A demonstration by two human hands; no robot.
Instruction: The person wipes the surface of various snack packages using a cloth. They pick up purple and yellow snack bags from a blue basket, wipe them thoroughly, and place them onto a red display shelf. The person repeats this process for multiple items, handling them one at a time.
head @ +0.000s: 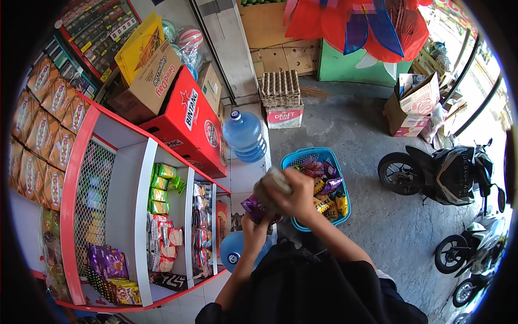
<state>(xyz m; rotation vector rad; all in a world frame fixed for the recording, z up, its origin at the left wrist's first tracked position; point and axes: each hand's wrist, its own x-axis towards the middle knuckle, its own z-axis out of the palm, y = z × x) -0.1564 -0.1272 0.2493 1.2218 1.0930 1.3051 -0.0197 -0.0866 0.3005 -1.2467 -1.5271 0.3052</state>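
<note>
In the head view my left hand [255,233] is closed around a purple snack packet [255,206] in front of my body. Just above it, my right hand [297,192] grips a greyish-brown cloth [272,186], which overlaps the packet's upper side. A blue plastic basket [347,214] stands on the floor beyond my right forearm, holding purple packets [332,185] and yellow-and-black packets [331,208]. To the left is a shelf rack with a red frame and white dividers [146,222]; it carries green packets [159,194], red-and-white packets [166,247] and purple packets [107,261].
Two blue water jugs [245,135] [238,249] stand beside the rack. A red carton [190,121] rests behind it. Egg trays [280,87] sit on a box ahead. An open cardboard box [408,115] and a parked motorcycle [441,174] are at the right. Kites hang above.
</note>
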